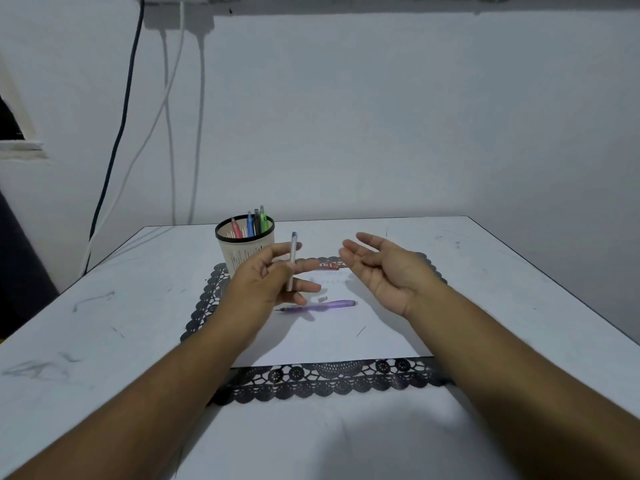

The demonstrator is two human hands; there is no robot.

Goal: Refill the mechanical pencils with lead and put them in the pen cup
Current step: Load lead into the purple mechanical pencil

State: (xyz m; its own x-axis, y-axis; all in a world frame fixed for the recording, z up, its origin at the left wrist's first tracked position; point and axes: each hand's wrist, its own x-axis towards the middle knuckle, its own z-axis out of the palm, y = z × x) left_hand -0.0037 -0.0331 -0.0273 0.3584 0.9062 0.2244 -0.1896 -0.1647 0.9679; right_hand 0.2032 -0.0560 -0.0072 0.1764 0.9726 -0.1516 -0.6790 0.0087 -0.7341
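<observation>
We see the left hand (pixel 268 284) raised over the mat (pixel 204 306), pinching a slim white pencil (pixel 292 261) between thumb and forefinger; other fingers (pixel 306 287) spread loosely. Pencil's long axis near vertical, blue cap end up, slight lean right at the top, lower end behind the fingers. It's held in the air, just right of the cup (pixel 242 247), not touching it.

Right hand (pixel 379 271) palm up, fingers relaxed and straight-ish, holding nothing, hovering over the right part of the paper (pixel 346 337).

Purple pencil (pixel 318 306): translucent plastic barrel, lies flat on the paper between the hands, long axis roughly left-right, tip to the left, far end slightly higher in frame. Small pale cap-like piece (pixel 322 299) lies just above it, apart from it. Thin dark sliver, likely a lead (pixel 361 330), on the paper lower right of it.

Red lead box (pixel 329 265) at the paper's far edge, partly hidden by the left fingers.

Cup is round, cream slotted plastic with a black rim, stands on the mat's far-left corner; holds red, blue, dark and green pencils, leaning, ends up.

Mat is black lace with scalloped edge; paper is plain white sheet on it. Tabletop (pixel 519 271) white, smooth, scuffed with grey marks.
</observation>
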